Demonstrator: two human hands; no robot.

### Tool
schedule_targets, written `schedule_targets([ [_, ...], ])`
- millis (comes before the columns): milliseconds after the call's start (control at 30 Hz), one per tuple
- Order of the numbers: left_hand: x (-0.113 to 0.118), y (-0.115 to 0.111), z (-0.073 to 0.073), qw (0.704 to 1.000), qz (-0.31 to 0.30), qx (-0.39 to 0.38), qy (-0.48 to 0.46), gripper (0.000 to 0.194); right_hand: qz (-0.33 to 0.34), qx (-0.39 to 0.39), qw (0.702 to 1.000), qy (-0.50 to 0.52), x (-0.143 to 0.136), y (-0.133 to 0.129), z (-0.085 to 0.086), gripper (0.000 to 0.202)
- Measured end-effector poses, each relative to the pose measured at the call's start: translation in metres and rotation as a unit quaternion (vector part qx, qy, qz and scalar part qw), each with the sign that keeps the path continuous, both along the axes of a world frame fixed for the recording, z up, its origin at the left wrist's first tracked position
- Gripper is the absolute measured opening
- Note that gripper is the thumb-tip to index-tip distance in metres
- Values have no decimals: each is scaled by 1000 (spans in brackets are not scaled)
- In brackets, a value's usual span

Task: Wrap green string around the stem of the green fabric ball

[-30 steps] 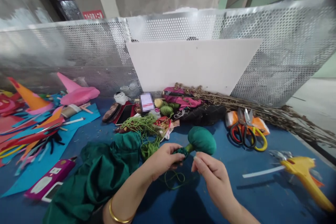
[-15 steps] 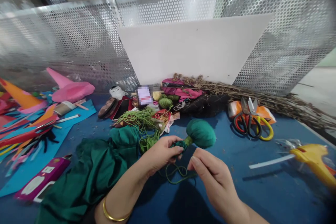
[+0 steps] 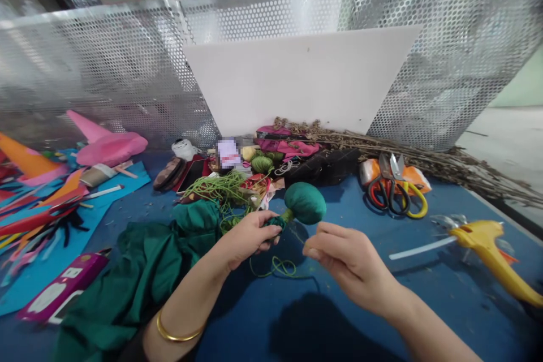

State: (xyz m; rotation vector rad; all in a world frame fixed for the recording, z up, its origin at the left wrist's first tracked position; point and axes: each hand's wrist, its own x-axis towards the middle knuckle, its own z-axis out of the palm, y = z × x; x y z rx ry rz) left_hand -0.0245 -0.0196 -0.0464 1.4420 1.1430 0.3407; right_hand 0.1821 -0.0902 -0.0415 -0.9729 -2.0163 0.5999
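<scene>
1. Green stuffed ball, centre; its gathered neck is clamped in left hand.
2. Right hand just right, fingertips pinched together; can't tell if on thread.
3. Green yarn looped nearer.
4. Scissors, yellow glue gun right; green cloth left.

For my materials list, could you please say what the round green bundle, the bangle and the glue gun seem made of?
Round green bundle: probably smooth fabric, given its soft sheen and gathered neck.
Bangle: apparently polished, gold-coloured metal, with bright highlights.
Glue gun: likely moulded plastic, uniformly yellow.
</scene>
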Motion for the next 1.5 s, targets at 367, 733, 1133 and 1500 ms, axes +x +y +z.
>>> schedule_targets([
  [367,26,-30,-1,900,-150,285,295,22,-88,-27,995,25,8,16,-7,30],
  [733,31,-45,-15,684,-241,596,345,22,-153,40,973,-166,7,15,-10,31],
  [1133,34,-49,-15,615,-248,670,333,20,-182,57,954,-230,7,15,-10,29],
  [1500,18,-38,-2,738,-239,547,314,23,-167,-179,969,-22,33,27,-8,21],
])
